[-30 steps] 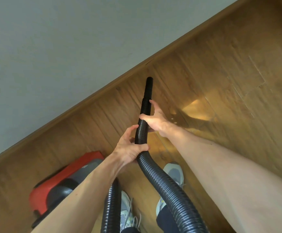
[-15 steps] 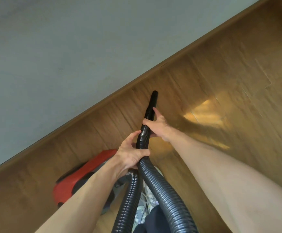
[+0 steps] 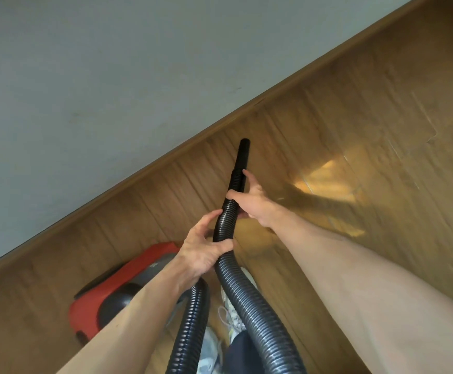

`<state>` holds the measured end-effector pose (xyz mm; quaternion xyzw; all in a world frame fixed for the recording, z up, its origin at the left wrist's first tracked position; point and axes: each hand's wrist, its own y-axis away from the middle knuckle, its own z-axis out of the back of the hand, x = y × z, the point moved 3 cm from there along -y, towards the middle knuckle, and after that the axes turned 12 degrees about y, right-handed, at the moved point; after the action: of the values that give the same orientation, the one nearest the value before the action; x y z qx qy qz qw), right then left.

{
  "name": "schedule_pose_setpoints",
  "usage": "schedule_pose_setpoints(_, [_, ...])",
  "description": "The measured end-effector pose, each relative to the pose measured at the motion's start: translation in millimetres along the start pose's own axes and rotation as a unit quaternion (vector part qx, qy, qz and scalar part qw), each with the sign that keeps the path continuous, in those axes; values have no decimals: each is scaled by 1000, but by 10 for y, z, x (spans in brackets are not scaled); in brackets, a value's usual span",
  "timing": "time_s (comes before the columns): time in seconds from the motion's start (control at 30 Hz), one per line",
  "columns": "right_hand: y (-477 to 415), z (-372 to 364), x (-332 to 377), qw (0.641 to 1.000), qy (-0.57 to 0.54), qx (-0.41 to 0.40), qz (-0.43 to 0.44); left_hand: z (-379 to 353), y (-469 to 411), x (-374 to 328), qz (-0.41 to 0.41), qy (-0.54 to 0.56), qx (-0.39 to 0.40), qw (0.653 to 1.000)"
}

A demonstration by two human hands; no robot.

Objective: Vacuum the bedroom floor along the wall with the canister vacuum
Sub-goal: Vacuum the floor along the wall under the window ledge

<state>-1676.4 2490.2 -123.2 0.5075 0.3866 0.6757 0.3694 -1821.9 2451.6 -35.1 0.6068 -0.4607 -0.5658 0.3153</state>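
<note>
A black ribbed vacuum hose (image 3: 249, 300) loops up from the bottom of the head view and ends in a smooth black nozzle (image 3: 242, 155) pointing down at the wooden floor close to the baseboard. My right hand (image 3: 252, 203) grips the hose just behind the nozzle, index finger stretched along it. My left hand (image 3: 203, 252) holds the hose a little lower down. The red and black canister vacuum (image 3: 117, 292) sits on the floor at the lower left, partly hidden by my left forearm.
A grey wall (image 3: 112, 76) fills the upper left, with a wooden baseboard (image 3: 193, 143) running diagonally. The wooden floor (image 3: 355, 130) spreads right, with a bright glare patch. My light sneakers (image 3: 233, 314) stand beneath the hose.
The nozzle has swept a short way along the floor by the baseboard while my view shifted. The canister now shows closer to my feet. Both hands keep the same grip.
</note>
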Motion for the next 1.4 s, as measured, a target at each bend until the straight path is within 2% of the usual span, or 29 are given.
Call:
schedule_pose_setpoints(0.3, [2, -54, 48, 1000, -1, -5, 0, 41, 19, -36, 7, 4, -8, 1000])
schedule_pose_setpoints(0.67, [224, -1029, 293, 998, 48, 44, 12, 886, 401, 136, 0, 32, -47, 998])
schedule_pose_setpoints(1.07, [598, -2174, 307, 986, 130, 104, 14, 1764, 989, 626, -15, 117, -85, 989])
schedule_pose_setpoints(1.4, [801, -2726, 170, 975, 179, 131, 24, 2167, 1269, 1047, -39, 159, -104, 981])
